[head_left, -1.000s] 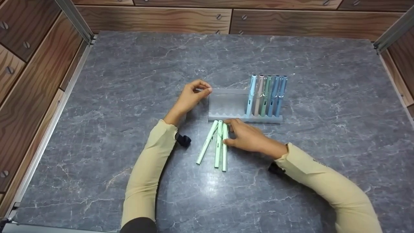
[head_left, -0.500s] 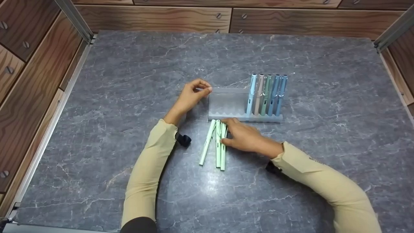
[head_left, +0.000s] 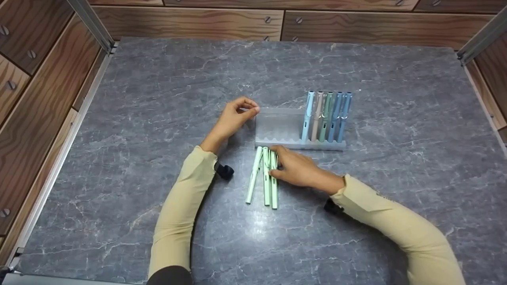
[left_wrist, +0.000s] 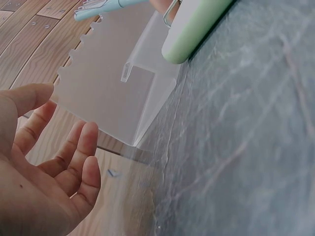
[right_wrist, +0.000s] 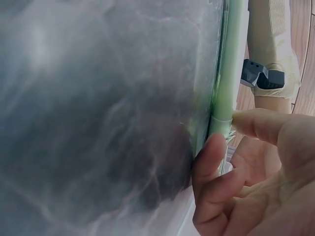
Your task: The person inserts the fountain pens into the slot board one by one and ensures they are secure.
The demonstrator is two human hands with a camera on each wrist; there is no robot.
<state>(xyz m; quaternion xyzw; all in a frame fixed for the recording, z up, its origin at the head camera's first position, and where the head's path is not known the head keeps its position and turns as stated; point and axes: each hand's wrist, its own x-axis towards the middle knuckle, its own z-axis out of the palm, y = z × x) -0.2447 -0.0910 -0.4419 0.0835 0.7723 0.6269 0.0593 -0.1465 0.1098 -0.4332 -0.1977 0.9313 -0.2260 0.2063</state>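
Head view first: nearest the person, three pale green pens (head_left: 266, 177) lie side by side on the grey marbled desk (head_left: 119, 158), their far ends close together just before the rack and their near ends fanned slightly apart. The right hand (head_left: 295, 168) rests over the far half of the rightmost pen, fingers (head_left: 277, 149) curled down onto it from the right while the thumb (head_left: 279, 173) meets it lower along the barrel. From the right wrist camera, the thumb tip and a fingertip (right_wrist: 209, 157) pinch that green barrel at the ring where the cap joins the body, the pen lying flat against the desk. The other two green pens lie just left of the held one, touching or nearly so, outside the fingers. Just beyond stands a clear plastic pen rack (head_left: 279, 128) with a scalloped front rail. The left hand (head_left: 234, 117) is at the rack's left end, fingertips bunched against the thumb at the upper corner; the left wrist camera shows its fingers (left_wrist: 81, 162) loosely bent beside the clear panel, and contact cannot be told. Five pens (head_left: 326, 116) in blue, beige and green tones stand upright in the rack's right slots.
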